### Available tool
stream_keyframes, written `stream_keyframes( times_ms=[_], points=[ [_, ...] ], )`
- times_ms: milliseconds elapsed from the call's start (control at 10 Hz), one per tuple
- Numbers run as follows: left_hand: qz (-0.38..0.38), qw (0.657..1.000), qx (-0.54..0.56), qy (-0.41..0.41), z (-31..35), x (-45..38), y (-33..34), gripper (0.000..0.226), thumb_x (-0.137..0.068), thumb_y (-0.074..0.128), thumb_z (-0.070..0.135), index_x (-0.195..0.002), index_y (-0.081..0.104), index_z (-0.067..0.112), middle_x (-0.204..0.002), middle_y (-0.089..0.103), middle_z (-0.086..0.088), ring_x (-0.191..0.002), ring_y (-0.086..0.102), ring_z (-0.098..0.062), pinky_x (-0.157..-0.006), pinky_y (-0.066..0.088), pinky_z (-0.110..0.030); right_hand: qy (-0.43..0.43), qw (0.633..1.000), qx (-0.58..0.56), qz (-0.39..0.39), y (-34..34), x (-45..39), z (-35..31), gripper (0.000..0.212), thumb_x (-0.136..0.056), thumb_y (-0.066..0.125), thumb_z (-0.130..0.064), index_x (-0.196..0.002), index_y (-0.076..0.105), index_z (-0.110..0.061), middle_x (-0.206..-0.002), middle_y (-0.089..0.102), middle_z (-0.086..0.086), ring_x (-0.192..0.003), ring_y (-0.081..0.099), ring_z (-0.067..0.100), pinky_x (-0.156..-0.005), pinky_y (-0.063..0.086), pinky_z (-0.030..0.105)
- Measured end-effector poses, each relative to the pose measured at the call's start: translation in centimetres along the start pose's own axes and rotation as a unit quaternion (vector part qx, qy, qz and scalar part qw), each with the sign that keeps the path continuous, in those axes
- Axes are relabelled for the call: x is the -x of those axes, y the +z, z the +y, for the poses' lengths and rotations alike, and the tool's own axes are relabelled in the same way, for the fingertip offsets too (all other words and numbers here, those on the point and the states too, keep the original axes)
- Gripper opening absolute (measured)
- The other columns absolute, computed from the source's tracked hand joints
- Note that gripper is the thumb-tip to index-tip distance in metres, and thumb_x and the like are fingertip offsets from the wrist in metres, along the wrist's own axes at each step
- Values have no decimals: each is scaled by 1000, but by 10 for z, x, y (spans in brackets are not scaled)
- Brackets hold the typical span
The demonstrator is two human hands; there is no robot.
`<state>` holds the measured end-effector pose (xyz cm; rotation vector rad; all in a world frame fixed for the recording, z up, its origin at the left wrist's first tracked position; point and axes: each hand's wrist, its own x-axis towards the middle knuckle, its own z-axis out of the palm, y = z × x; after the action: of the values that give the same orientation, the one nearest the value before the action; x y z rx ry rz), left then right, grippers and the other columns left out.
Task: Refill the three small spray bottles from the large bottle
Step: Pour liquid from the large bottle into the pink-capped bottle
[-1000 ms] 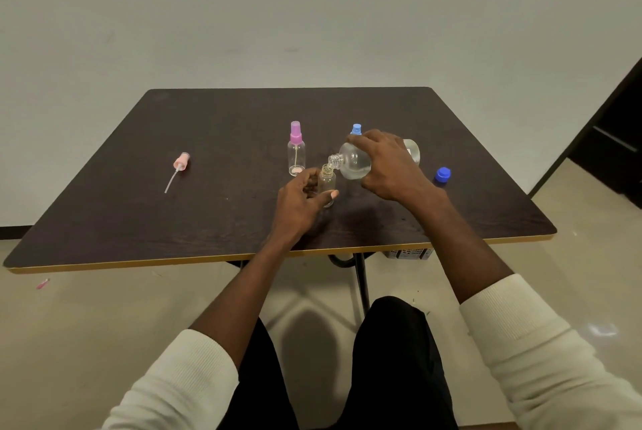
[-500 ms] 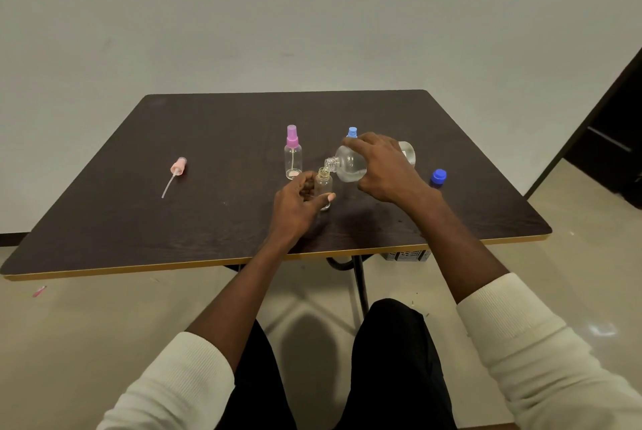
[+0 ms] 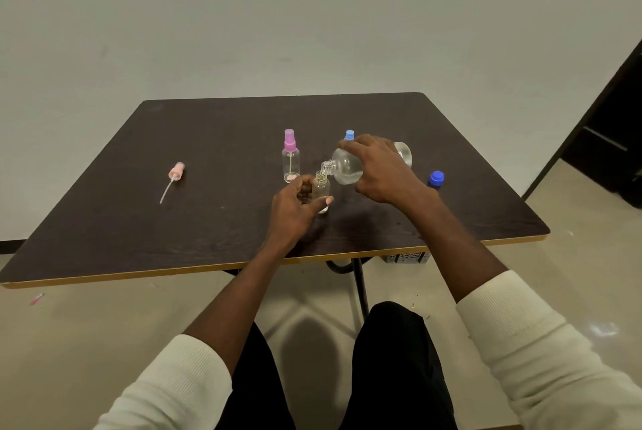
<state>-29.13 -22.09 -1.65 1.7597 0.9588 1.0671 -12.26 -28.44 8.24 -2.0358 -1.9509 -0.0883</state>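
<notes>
Head view. Dark counter (image 3: 215, 221) with a pale edge strip. Right hand (image 3: 385, 169) grips the large bottle (image 3: 347, 167) from above, fingers wrapped over its clear body; bottle tipped nearly flat, threaded neck pointing left and down, mouth just over the open small bottle (image 3: 321, 189). Left hand (image 3: 295, 208) steadies that small bottle upright on the counter, thumb in front, fingers curled round the far side, clamped on it. Liquid shows low in the big bottle's belly; whether a stream is passing I cannot tell.

Behind, the pink-capped spray bottle (image 3: 290, 160) stands upright, looks close to empty, dip tube visible. The blue-capped spray bottle (image 3: 349, 135) stands behind the right hand, only its top showing. A loose pink spray head (image 3: 175, 174) with its tube lies well apart at left. Blue cap (image 3: 436, 178) sits right of the right hand, likely the large bottle's.

Step in hand, by my reading: filling the first small bottle, with two still capped. Task looks early. Next calls for a slow tilt back before the narrow neck overflows, keeping mouth lined over mouth, then fetching the pink spray head to close it. Risk: spill over the left thumb.

Writing: none legible on any bottle. A pale box under the counter edge carries marks too small to read.
</notes>
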Motion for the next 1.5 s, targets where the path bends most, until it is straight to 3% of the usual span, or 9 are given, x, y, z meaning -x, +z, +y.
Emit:
stream_keyframes(
  times_ms=[200,900,1200,1500],
  points=[
    [-1,1000,-5,-3,0,0,0,33,-80,83,26,-109,67,20,-97,73,4,-90,69,-10,-84,59,-32,0,1000,5,-2,-2,-1,-2,75,-78,74,-13,-144,39,-22,-145,42,6,-135,34,27,-113,22,39],
    [2,1000,16,7,-1,-1,0,28,-79,83,21,-102,67,20,-96,73,-2,-90,70,-15,-83,59,-31,-6,1000,9,2,0,-1,-3,74,-79,74,-15,-144,40,-22,-144,43,8,-134,36,27,-113,22,40],
    [7,1000,12,8,1,0,-1,29,-79,84,22,-100,65,25,-97,73,1,-90,70,-12,-80,56,-20,1,1000,3,-2,2,-1,-2,76,-78,75,-16,-144,39,-22,-145,43,8,-134,35,27,-113,23,41],
    [8,1000,13,5,2,0,-1,29,-79,84,22,-101,65,24,-95,73,5,-87,69,-7,-78,54,-18,-3,1000,8,-2,0,-2,-3,74,-78,74,-15,-143,40,-22,-144,44,8,-133,36,27,-113,22,40]
  ],
)
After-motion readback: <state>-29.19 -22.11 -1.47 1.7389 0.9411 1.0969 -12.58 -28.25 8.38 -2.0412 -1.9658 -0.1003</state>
